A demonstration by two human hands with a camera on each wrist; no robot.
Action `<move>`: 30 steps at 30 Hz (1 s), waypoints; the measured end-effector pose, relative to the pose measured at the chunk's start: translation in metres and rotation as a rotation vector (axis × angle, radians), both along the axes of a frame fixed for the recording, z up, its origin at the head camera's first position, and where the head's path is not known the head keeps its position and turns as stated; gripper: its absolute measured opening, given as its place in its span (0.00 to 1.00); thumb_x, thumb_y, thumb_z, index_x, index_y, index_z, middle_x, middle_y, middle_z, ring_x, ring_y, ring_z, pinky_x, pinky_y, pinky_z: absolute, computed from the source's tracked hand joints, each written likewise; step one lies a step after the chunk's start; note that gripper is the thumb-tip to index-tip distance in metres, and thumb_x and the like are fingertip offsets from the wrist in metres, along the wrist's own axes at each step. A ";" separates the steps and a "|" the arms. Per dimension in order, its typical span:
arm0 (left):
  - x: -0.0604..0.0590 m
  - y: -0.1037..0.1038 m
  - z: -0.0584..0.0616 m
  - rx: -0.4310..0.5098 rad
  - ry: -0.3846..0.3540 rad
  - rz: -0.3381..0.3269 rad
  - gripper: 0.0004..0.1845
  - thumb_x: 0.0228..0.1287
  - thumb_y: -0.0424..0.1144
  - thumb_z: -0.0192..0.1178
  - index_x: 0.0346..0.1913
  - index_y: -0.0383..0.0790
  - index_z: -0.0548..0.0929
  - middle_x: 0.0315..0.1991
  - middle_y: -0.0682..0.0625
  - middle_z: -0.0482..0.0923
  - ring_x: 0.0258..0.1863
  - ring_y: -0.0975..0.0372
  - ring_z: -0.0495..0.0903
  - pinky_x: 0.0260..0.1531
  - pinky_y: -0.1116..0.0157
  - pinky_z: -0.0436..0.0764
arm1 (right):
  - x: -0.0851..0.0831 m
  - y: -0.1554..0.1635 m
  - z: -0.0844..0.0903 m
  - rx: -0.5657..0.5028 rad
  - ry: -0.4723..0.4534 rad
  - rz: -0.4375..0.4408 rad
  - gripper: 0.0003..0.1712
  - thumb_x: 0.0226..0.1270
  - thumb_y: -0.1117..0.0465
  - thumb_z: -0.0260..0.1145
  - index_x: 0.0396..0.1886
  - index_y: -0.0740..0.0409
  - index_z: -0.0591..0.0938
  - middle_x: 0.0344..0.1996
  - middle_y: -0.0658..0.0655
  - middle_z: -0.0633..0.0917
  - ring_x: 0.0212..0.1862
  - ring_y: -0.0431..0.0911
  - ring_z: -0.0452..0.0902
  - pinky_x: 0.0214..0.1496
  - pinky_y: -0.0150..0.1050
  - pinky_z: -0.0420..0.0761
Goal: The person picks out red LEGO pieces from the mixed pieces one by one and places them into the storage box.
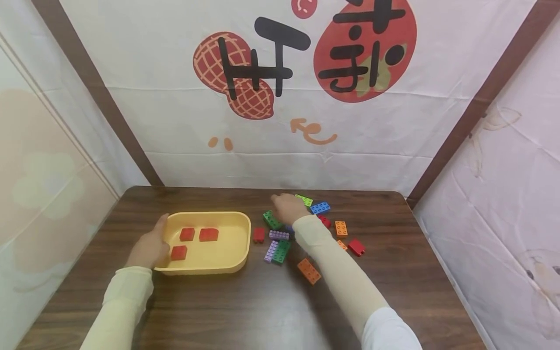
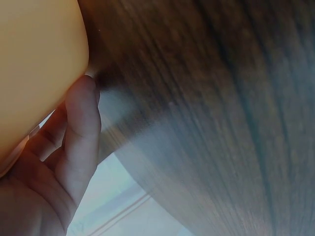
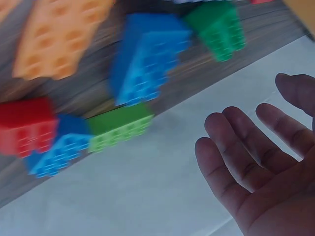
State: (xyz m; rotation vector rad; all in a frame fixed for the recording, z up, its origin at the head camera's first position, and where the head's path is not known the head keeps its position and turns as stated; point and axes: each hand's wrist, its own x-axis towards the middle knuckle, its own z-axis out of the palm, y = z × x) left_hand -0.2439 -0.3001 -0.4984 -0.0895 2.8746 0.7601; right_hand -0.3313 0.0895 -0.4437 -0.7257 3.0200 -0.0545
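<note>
A yellow tray (image 1: 210, 213) stands on the left of the table with three red toy bricks (image 1: 208, 235) inside. My left hand (image 1: 148, 245) grips its left side; in the left wrist view, fingers (image 2: 81, 113) press against the tray's outer wall (image 2: 39, 54). Over the loose bricks at the back, my right hand (image 1: 288, 208) hovers beside a green brick (image 1: 272, 220) and a lime brick (image 1: 304, 200). The right wrist view shows this hand's fingers (image 3: 241, 152) spread apart with nothing held, away from a blue brick (image 3: 147, 56) and an orange brick (image 3: 61, 37).
Right of the tray lie a red brick (image 1: 258, 235), a purple brick (image 1: 279, 235) and a dark green brick (image 1: 281, 252). An orange brick (image 1: 309, 271) lies nearer the front. Farther right is another red brick (image 1: 357, 247). A printed cloth (image 1: 175, 165) hangs behind the table.
</note>
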 end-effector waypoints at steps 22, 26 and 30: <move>0.000 -0.002 -0.002 -0.011 0.013 0.004 0.52 0.56 0.29 0.54 0.81 0.39 0.38 0.44 0.24 0.75 0.30 0.44 0.76 0.33 0.45 0.76 | 0.006 0.126 -0.038 -0.005 -0.037 -0.134 0.21 0.65 0.57 0.71 0.55 0.61 0.81 0.42 0.59 0.86 0.46 0.55 0.83 0.49 0.52 0.82; -0.001 -0.002 -0.003 -0.010 -0.005 0.009 0.52 0.57 0.29 0.54 0.80 0.38 0.36 0.45 0.23 0.75 0.31 0.44 0.76 0.36 0.43 0.77 | 0.010 0.129 -0.040 -0.044 -0.052 -0.147 0.20 0.64 0.58 0.73 0.52 0.60 0.79 0.36 0.58 0.85 0.40 0.53 0.82 0.44 0.52 0.83; -0.002 -0.002 -0.002 -0.009 -0.011 0.007 0.52 0.57 0.29 0.54 0.80 0.38 0.36 0.45 0.23 0.74 0.31 0.44 0.76 0.36 0.43 0.77 | 0.011 0.132 -0.047 -0.072 -0.077 -0.167 0.20 0.63 0.58 0.74 0.50 0.57 0.77 0.32 0.55 0.83 0.35 0.50 0.80 0.41 0.49 0.83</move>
